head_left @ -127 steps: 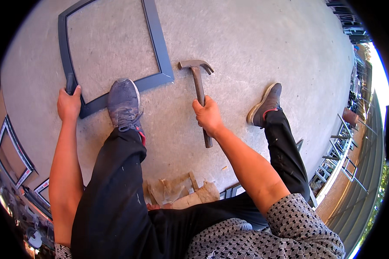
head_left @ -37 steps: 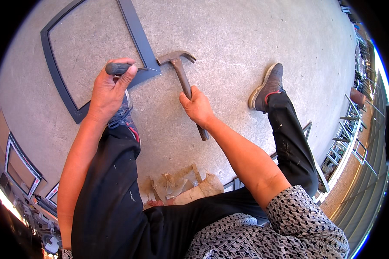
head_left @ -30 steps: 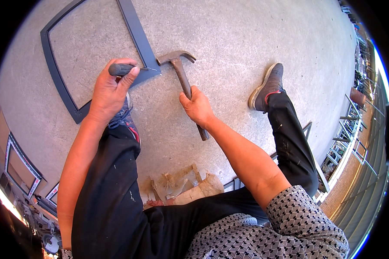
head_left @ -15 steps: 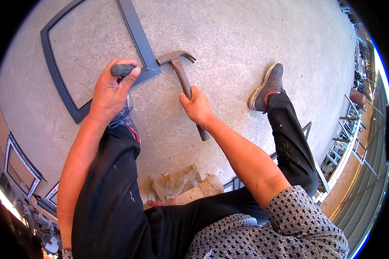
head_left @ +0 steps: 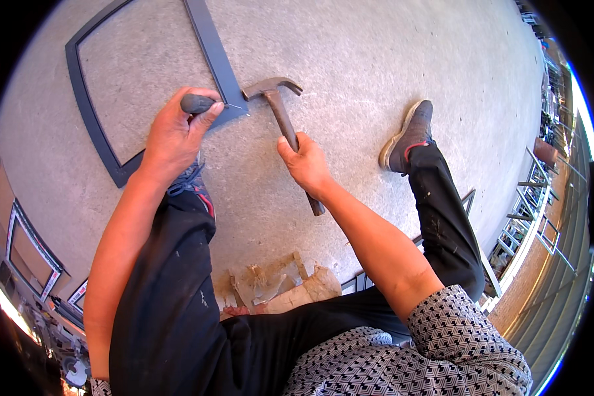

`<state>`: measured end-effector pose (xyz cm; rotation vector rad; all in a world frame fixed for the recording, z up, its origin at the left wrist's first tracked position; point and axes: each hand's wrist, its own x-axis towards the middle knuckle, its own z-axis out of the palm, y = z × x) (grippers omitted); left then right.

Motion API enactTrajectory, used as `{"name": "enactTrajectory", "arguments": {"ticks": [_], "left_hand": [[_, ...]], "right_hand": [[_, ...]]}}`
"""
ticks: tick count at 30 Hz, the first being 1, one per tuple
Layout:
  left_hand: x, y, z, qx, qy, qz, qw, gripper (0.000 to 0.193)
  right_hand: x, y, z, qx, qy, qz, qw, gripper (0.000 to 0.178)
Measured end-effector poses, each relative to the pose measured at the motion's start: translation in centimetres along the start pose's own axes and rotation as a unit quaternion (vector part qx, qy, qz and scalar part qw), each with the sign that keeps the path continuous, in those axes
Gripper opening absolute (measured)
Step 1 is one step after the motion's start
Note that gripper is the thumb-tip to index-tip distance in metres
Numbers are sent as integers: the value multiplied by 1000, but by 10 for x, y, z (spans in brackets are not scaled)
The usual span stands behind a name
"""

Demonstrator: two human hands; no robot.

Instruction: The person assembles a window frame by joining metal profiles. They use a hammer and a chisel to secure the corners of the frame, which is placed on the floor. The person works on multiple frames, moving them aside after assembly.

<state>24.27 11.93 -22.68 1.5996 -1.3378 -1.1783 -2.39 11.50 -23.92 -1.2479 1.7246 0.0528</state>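
A dark-handled screwdriver (head_left: 197, 103) is gripped in my left hand (head_left: 168, 138). Its thin metal shaft points right, with the tip at the near right corner of a dark grey metal frame (head_left: 212, 46) lying on the floor. My right hand (head_left: 307, 165) wraps around the lower handle of a claw hammer (head_left: 280, 115). The hammer's head is just right of that frame corner, close to the screwdriver tip, its claw curving to the right. Whether the hammer touches the frame I cannot tell.
My left shoe (head_left: 190, 181) is close to the frame's near edge; my right shoe (head_left: 409, 132) rests on the concrete floor (head_left: 350, 59). Torn brown wrapping (head_left: 303, 294) lies between my legs. More frames (head_left: 30, 254) stand at the left, and metal pieces (head_left: 518, 214) line the right.
My left hand and the screwdriver have shifted slightly right. The hammer has moved a little right too, still beside the frame corner. Both grips are the same.
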Motion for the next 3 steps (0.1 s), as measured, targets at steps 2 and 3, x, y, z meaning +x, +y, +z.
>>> {"name": "enactTrajectory", "arguments": {"ticks": [2, 3], "left_hand": [[2, 2, 0, 5, -13, -13, 1000, 21], [1, 2, -3, 6, -9, -14, 1000, 21]], "right_hand": [[-8, -6, -6, 10, 21, -2, 1000, 44], [-12, -9, -9, 16, 29, -4, 999, 44]]}}
